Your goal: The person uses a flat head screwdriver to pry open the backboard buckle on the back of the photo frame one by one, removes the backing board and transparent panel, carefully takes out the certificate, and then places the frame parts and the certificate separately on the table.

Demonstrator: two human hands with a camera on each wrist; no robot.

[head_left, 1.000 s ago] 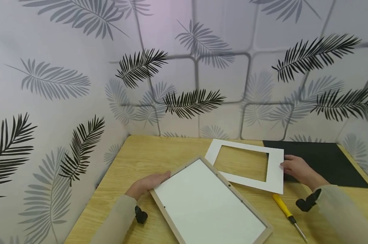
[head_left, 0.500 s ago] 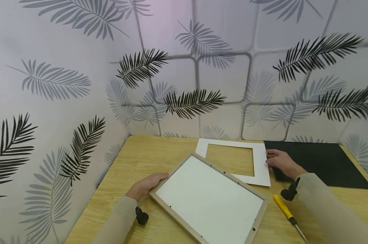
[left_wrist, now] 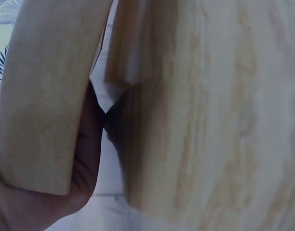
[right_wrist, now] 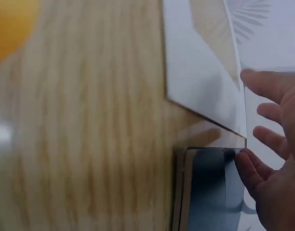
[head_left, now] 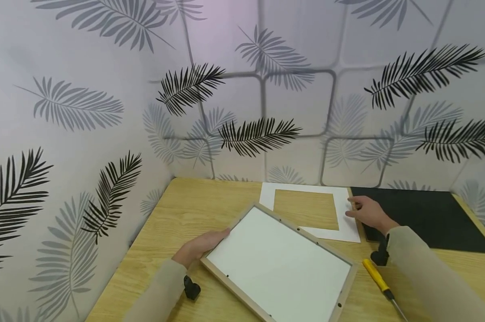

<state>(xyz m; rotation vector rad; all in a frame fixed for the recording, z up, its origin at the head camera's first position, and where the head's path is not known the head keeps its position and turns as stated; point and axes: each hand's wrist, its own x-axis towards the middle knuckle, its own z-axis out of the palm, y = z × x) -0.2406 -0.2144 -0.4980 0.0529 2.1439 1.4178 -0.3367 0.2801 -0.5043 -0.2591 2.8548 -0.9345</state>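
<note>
A wooden picture frame (head_left: 236,284) with a white panel in it is held at its left corner by my left hand (head_left: 202,246). The left wrist view shows the fingers (left_wrist: 87,168) wrapped round the frame's wooden edge (left_wrist: 46,106). Beyond the frame lies a white mat board (head_left: 348,219) with a rectangular window, its near left part hidden by the frame. My right hand (head_left: 371,212) hovers at the mat's right edge, fingers spread and holding nothing. Beside that hand lies a black backing board (head_left: 431,219), its left edge partly behind the hand.
A screwdriver (head_left: 376,275) with a yellow handle lies on the wooden table (head_left: 194,201), between the frame and my right forearm. A wall (head_left: 242,103) with printed leaves rises behind and to the left of the table.
My right hand has moved left with the mat board, laid it flat on the table and let go. The picture frame has turned slightly in my left hand, its near end swinging right.
</note>
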